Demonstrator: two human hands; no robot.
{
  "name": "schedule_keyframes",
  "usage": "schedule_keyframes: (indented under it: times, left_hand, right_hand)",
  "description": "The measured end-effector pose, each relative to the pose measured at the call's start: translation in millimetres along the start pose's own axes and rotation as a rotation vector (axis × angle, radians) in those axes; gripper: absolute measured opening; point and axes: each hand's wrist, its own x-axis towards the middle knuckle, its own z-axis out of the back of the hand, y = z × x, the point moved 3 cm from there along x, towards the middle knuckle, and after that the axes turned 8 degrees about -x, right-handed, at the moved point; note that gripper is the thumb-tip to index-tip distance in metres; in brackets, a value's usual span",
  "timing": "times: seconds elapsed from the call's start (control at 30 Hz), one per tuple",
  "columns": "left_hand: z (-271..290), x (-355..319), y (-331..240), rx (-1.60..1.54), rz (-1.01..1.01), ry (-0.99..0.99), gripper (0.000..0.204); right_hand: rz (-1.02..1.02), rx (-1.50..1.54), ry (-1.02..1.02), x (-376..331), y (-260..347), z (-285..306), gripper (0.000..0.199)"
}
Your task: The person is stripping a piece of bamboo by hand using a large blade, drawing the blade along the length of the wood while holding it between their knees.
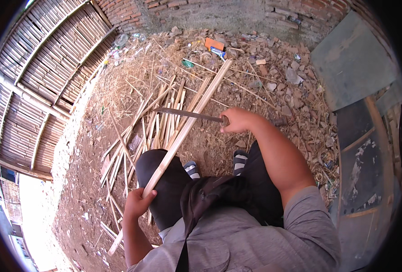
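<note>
My left hand (138,203) grips the near end of a long pale bamboo strip (192,118), which rests across my left knee and slants up to the right over the ground. My right hand (238,119) holds the handle of a long dark blade (187,114). That blade lies crosswise against the strip at about its middle. A pile of split bamboo strips (153,127) lies on the dirt just beyond my knees. My feet in striped sandals (192,169) show between my legs.
A woven bamboo wall (42,77) stands at the left. A brick wall (219,11) with rubble, stones and litter (264,68) runs along the back. Grey and dark metal sheets (359,136) lean at the right. Dry straw covers the ground.
</note>
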Motion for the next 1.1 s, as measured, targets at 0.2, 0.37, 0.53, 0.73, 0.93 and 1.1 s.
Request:
schedule_keyframes:
  times: [0.2, 0.37, 0.53, 0.73, 0.93, 1.1]
  left_hand:
    - [-1, 4, 7, -0.028, 0.019, 0.013, 0.047]
    - [-3, 5, 9, -0.035, 0.016, 0.021, 0.047]
    - [-3, 8, 20, -0.061, 0.002, 0.023, 0.048]
    - [-3, 7, 17, -0.107, 0.008, 0.038, 0.047]
    - [-2, 7, 16, -0.072, 0.007, 0.036, 0.047]
    - [-2, 6, 13, -0.068, 0.009, 0.033, 0.048]
  right_hand:
    - [-0.016, -0.024, 0.043, -2, 4, 4, 0.048]
    - [-0.002, 0.003, 0.025, 0, -2, -1, 0.043]
    - [0.011, -0.005, -0.005, -1, -1, 0, 0.043]
    - [-0.011, -0.001, 0.029, 0, -2, -1, 0.043]
    - [-0.003, 0.006, 0.024, -2, -1, 1, 0.044]
    - [-0.002, 0.012, 0.032, -3, 1, 3, 0.045]
